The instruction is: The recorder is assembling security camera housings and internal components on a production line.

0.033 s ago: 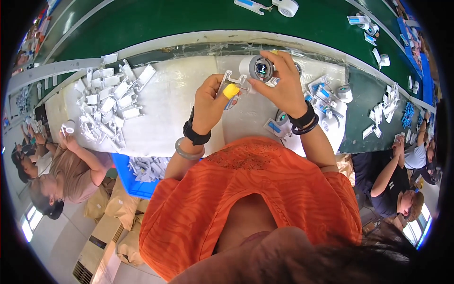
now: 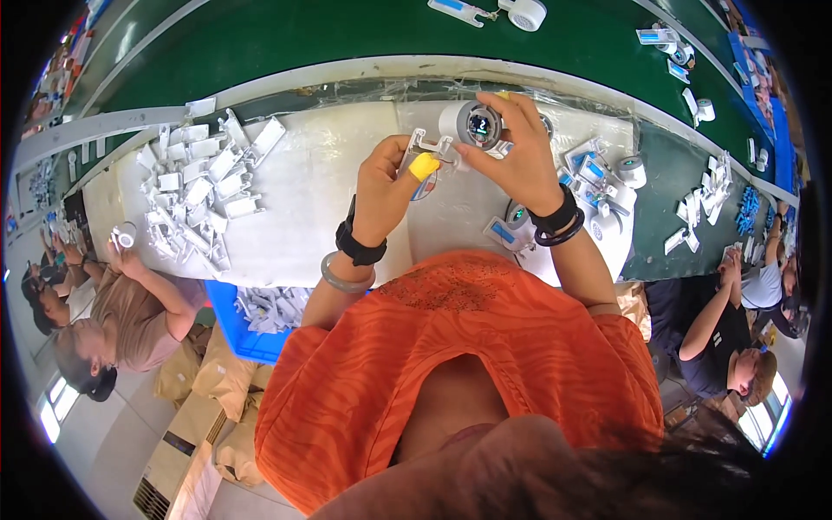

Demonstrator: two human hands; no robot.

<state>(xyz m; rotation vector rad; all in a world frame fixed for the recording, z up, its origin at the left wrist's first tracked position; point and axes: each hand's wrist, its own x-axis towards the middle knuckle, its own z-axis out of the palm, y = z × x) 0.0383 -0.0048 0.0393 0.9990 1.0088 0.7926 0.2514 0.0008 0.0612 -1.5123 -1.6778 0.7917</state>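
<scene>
My left hand (image 2: 386,195), its thumb tip wrapped in yellow, grips a white plastic housing piece (image 2: 420,139) with a notched end. Just to its right, my right hand (image 2: 525,160) holds a round white device head (image 2: 454,116) between thumb and fingers. A dark ring and a small lit display (image 2: 481,126) face up on that head. The two parts are close together above the table; whether they are joined I cannot tell. Below my right wrist lies another round-headed unit (image 2: 517,215) with a blue-marked white body (image 2: 501,231).
A heap of white plastic housings (image 2: 199,182) covers the table's left. More units (image 2: 598,178) lie at right, near blue parts (image 2: 747,210). Beyond runs a green conveyor belt (image 2: 347,43) carrying units. A blue bin (image 2: 251,342) stands below left. People sit on both sides.
</scene>
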